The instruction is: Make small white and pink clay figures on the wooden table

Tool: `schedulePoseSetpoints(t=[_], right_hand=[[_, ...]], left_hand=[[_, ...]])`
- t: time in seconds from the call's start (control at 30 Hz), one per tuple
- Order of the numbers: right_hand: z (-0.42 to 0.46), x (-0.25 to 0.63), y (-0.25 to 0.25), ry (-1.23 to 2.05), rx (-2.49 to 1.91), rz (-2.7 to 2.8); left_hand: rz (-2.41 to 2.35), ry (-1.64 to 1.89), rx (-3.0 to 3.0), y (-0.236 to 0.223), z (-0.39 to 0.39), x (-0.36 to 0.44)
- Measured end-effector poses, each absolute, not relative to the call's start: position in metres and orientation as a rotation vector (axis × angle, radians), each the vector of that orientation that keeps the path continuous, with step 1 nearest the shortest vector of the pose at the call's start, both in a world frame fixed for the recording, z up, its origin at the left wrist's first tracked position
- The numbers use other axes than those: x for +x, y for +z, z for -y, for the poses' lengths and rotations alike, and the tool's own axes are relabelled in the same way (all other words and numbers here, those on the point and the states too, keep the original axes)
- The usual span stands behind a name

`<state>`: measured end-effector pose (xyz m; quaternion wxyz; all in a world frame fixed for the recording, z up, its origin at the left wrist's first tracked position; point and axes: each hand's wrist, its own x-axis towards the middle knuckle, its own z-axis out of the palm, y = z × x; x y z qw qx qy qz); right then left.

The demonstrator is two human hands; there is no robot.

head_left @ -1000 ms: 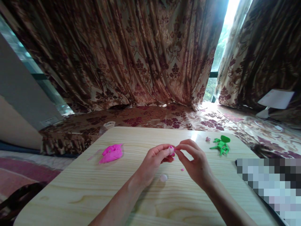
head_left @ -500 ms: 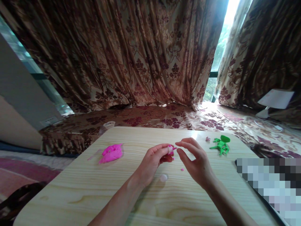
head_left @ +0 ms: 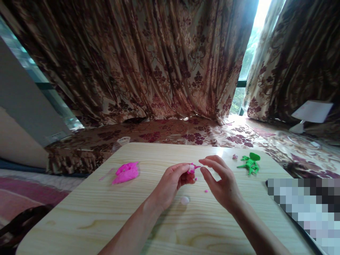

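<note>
My left hand point(head_left: 172, 180) is closed, thumb and fingers pinching a small pink and white clay piece point(head_left: 191, 168) above the table. A thin pink point sticks out of that piece toward the right. Close by, my right hand point(head_left: 221, 180) is held with thumb and forefinger apart, their tips near the point; I see nothing held between them. Below the hands lie a small pink clay bit point(head_left: 206, 191) and a round whitish piece point(head_left: 185, 200). Another pink bit point(head_left: 196, 179) shows beside my left fingertips. The clay piece is partly hidden by my left fingers.
On the light wooden table point(head_left: 87, 212), a bag of pink clay point(head_left: 126, 173) lies at left. A green clay figure point(head_left: 250, 164) and a small pinkish lump point(head_left: 235, 156) are at the back right. A blurred-out object point(head_left: 305, 212) lies along the right edge.
The clay piece has turned slightly in my left fingers, showing more pink, and its thin point reaches farther right. My right hand has barely moved.
</note>
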<state>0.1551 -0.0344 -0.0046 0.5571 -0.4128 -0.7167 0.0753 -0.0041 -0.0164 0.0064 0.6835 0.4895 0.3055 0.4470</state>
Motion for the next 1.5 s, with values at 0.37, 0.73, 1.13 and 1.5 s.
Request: schedulePoseSetpoints(t=[0.37, 0.73, 1.13, 1.5], right_hand=[[0.033, 0.155, -0.008, 0.18, -0.995, 1.741], [0.035, 0.158, 0.002, 0.288, -0.964, 1.425], [0.017, 0.166, -0.031, 0.281, -1.257, 1.771], [0.023, 0.164, -0.038, 0.184, -1.379, 2.101]], left_hand=[[-0.64, 0.964, 1.125, 0.004, 0.017, -0.006], [-0.698, 0.961, 1.113, -0.001, 0.013, -0.007], [-0.693, 1.092, 1.005, -0.005, 0.008, -0.008], [-0.595, 1.06, 0.878, -0.005, 0.006, -0.011]])
